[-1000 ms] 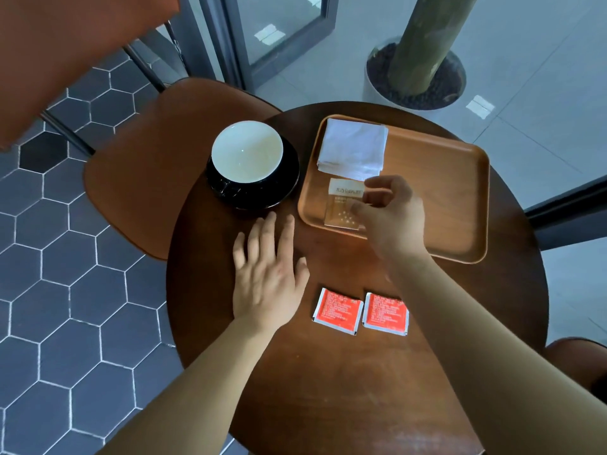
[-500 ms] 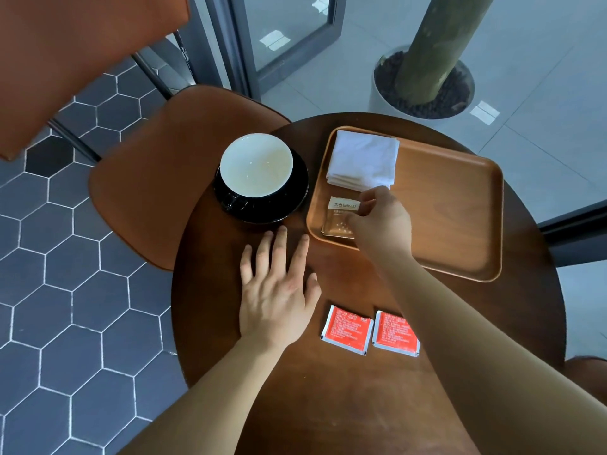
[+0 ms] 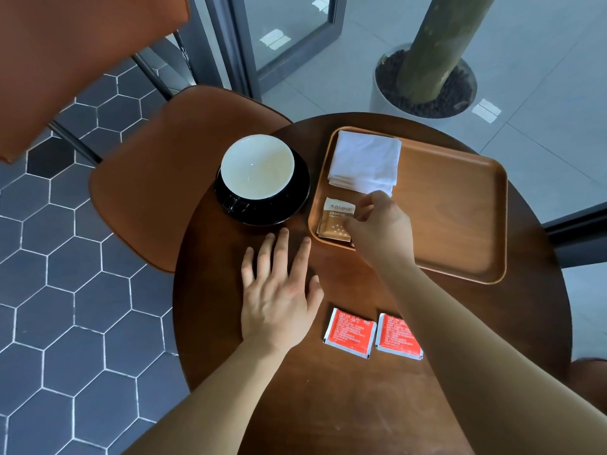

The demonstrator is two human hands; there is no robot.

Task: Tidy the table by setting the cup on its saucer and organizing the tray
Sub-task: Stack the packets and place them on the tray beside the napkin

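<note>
A black cup with a white inside (image 3: 257, 165) stands on its black saucer (image 3: 295, 205) at the table's far left. To its right lies a wooden tray (image 3: 460, 211) with a folded white napkin (image 3: 364, 162) in its far left corner. Brown sugar packets (image 3: 335, 220) lie in the tray's near left corner. My right hand (image 3: 381, 224) pinches their right edge with curled fingers. My left hand (image 3: 279, 290) rests flat on the table, fingers spread, just in front of the saucer. Two red packets (image 3: 349, 333) (image 3: 395, 336) lie side by side on the table near my right forearm.
The round dark wooden table (image 3: 328, 405) stands beside a brown chair (image 3: 170, 178) at the left. A potted tree trunk (image 3: 427, 60) and a glass door are beyond the table. Grey hexagonal tiles cover the floor at the left.
My right hand has settled lower on the brown packets, fingers curling onto their right edge. The view has shifted a little. My left hand has stayed flat on the table.
</note>
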